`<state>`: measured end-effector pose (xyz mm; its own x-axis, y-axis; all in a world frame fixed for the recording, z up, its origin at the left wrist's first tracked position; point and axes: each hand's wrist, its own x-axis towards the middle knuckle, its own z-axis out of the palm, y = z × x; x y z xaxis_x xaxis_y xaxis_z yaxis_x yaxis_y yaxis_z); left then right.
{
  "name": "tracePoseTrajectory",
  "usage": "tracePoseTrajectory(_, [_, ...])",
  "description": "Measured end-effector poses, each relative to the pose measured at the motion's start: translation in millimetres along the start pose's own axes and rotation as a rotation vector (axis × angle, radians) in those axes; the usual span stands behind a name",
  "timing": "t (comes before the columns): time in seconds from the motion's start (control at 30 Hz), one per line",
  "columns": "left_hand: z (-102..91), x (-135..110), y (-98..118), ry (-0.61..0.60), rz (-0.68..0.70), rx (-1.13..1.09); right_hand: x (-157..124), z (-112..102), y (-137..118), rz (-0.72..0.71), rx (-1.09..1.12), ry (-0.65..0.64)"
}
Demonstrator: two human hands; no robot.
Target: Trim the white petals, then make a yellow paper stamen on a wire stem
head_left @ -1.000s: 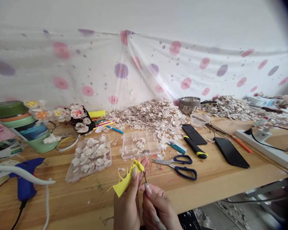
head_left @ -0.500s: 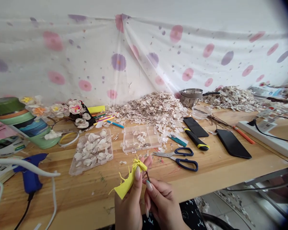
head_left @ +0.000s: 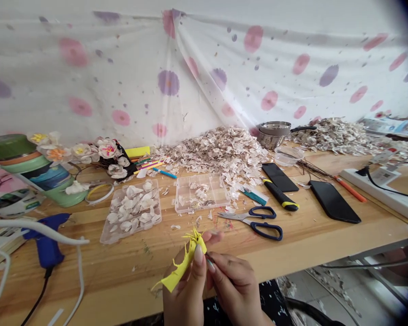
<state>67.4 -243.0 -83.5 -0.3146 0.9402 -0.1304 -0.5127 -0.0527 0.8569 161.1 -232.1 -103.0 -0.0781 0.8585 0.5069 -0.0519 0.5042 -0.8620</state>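
My left hand (head_left: 189, 285) pinches a yellow fringed paper strip (head_left: 178, 272) between thumb and fingers. One end of the strip is rolled up near my thumb, its fringe pointing up; the other end hangs loose to the left. With its fingers closed, my right hand (head_left: 236, 280) grips a thin dark stem (head_left: 208, 257) at the base of the roll. Most of that stem is hidden by my fingers. Just beyond my hands lie scissors (head_left: 255, 221) with dark blue handles, their blades slightly apart.
Petal-filled plastic box (head_left: 104, 233) and a divided box (head_left: 187, 209) stand behind my hands. A petal heap (head_left: 221, 149) lies along the wall. Left are a blue glue gun (head_left: 49, 244) and flowers (head_left: 107, 154); right, a utility knife (head_left: 280, 195), phone (head_left: 335, 202) and power strip (head_left: 387, 192).
The rolled end has turned more upright, and my right hand has come closer to it, covering more of the stem. The whole view has shifted slightly.
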Motion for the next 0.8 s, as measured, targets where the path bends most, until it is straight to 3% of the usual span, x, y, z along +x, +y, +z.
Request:
tracePoseTrajectory(0.27, [9.8, -3, 7, -0.028, 0.1, 0.075, -1, -2, -2, -0.096, -0.047, -0.009])
tracePoseTrajectory(0.5, [3.3, 1, 8, -0.034, -0.129, -0.018, -2, -2, 3, -0.003, 0.046, -0.022])
tracePoseTrajectory(0.7, [-0.1, 0, 11, 0.025, 0.072, 0.182, -4, -5, 5, -0.085, -0.064, 0.03])
tracePoseTrajectory(0.8, [0.0, -1, 13, 0.037, 0.073, 0.3, -4, -7, 5, -0.157, -0.124, 0.073])
